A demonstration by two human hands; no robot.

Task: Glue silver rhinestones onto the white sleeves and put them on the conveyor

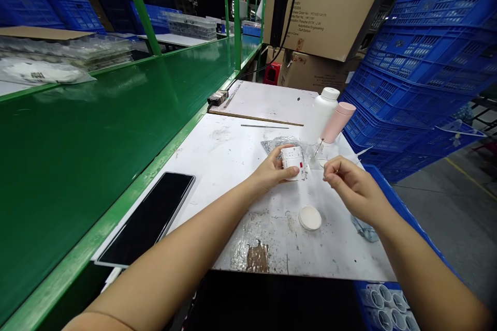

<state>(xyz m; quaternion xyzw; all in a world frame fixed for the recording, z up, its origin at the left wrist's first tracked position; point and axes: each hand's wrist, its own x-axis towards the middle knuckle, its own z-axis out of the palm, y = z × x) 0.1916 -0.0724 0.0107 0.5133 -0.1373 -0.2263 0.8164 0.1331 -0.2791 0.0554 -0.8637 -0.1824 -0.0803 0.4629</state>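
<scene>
Fingers and thumb of my left hand point(274, 170) grip a small white box-like part point(292, 159) with a red spot on its right side. To its right, my right hand point(355, 189) is raised with thumb and index finger pinched; whatever is between them is too small to name. Behind the white part lies a clear plastic bag point(285, 140) with small pieces. A round white lid or dish point(309, 217) rests on the table below the hands. Near the bag, a thin stick with a dark tip point(320, 146) stands at a slant.
A tablet point(149, 217) lies at the table's left. White point(324, 111) and pink point(338, 123) bottles stand behind, past a thin rod point(264, 126). Blue crates point(423, 62) rise at right; a green conveyor point(97, 129) runs along the left. A carton point(326, 15) is at the back.
</scene>
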